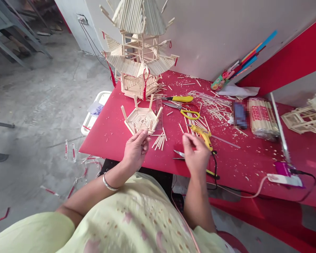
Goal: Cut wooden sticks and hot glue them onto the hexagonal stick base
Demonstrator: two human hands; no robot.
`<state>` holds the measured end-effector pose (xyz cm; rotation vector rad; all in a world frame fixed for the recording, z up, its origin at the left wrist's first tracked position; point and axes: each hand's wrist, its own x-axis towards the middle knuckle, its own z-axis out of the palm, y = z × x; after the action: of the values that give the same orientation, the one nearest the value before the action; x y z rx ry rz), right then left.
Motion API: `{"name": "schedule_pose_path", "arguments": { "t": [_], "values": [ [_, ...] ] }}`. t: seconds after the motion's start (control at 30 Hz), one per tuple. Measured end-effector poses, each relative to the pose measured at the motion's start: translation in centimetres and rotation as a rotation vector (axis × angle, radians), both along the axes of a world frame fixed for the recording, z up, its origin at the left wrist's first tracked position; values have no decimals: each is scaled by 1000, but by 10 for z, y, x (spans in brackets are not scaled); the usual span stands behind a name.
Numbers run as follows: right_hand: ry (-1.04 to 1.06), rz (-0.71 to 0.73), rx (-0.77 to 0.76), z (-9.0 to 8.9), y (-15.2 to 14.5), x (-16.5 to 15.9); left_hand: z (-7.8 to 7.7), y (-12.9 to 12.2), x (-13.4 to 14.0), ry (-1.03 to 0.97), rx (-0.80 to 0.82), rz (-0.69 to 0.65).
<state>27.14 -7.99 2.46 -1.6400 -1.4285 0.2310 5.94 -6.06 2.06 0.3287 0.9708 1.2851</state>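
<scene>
My left hand [137, 149] is closed in a pinch at the near edge of a small hexagonal stick base [142, 118]. What its fingers hold, if anything, is hidden. Short posts stand up from the base's corners. My right hand [196, 153] is also pinched closed, raised over the front of the table; I cannot make out anything between its fingertips. Just behind it lies a yellow glue gun [204, 135]. A loose pile of short sticks [160, 141] rests between the hands. Scissors blades [179, 153] show left of my right wrist, partly hidden.
A tall stick pagoda [142, 52] with red tassels stands at the back. Yellow-handled pliers [181, 98], scissors [190, 114] and scattered sticks cover the red table [102, 137]. Packed sticks [263, 117], a power strip [284, 179] with cords, and another stick frame [307, 117] are right.
</scene>
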Motion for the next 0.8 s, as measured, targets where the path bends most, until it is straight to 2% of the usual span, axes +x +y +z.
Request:
{"name": "schedule_pose_path", "arguments": {
  "t": [0.13,0.23,0.33,0.47,0.8],
  "values": [
    [523,281,-154,-6,-9,-79,5,0,0,6,11,21],
    [931,304,-238,-13,-6,-117,7,-1,0,-16,26,33],
    [1177,245,-291,-20,1,-135,8,-3,-1,-26,54,32],
    [1296,211,-258,-24,10,-143,7,-5,-3,-12,80,33],
    [1315,208,-162,-27,17,-151,7,-4,-10,-47,73,-13]
  ]
}}
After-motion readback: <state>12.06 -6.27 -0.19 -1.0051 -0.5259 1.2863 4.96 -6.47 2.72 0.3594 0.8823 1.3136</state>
